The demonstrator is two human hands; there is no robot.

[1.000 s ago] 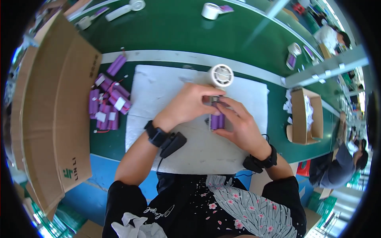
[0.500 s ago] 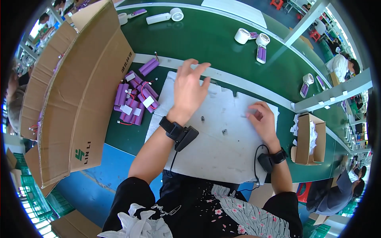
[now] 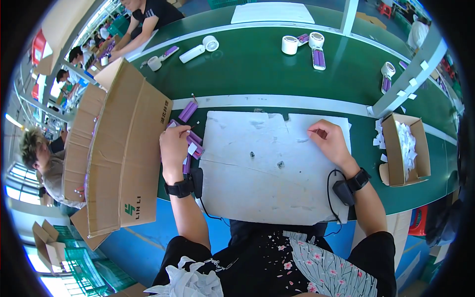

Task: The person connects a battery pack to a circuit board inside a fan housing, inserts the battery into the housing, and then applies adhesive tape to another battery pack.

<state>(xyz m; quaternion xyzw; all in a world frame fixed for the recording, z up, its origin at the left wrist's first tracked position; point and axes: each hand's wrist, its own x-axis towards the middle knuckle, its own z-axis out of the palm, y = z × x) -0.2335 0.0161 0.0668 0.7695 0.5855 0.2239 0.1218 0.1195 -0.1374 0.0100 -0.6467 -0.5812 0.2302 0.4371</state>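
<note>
My left hand (image 3: pixel 174 147) is over a heap of purple battery packs (image 3: pixel 195 144), beside a tall cardboard box. Its back faces up and covers part of the heap. Most of its fingertips are hidden, so I cannot see whether it grips a pack. White labels and thin wires show on some packs, and one pack (image 3: pixel 188 111) lies a little apart at the far end. My right hand (image 3: pixel 330 142) hovers over the right part of a worn white mat (image 3: pixel 247 188), its thumb and forefinger pressed together with nothing visible in them.
The cardboard box (image 3: pixel 141 133) walls off the left side. White handheld fans, some with purple cells exposed, lie across the green bench (image 3: pixel 247 74): one (image 3: pixel 200 49) left, another (image 3: pixel 317 49) right. A small carton (image 3: pixel 405 148) of white pieces stands right. A person (image 3: pixel 148 22) works far left.
My left hand has moved left and nearer, from above the mat to the battery heap. My right hand stays over the mat, fingertips drawn together. The view has swung left.
</note>
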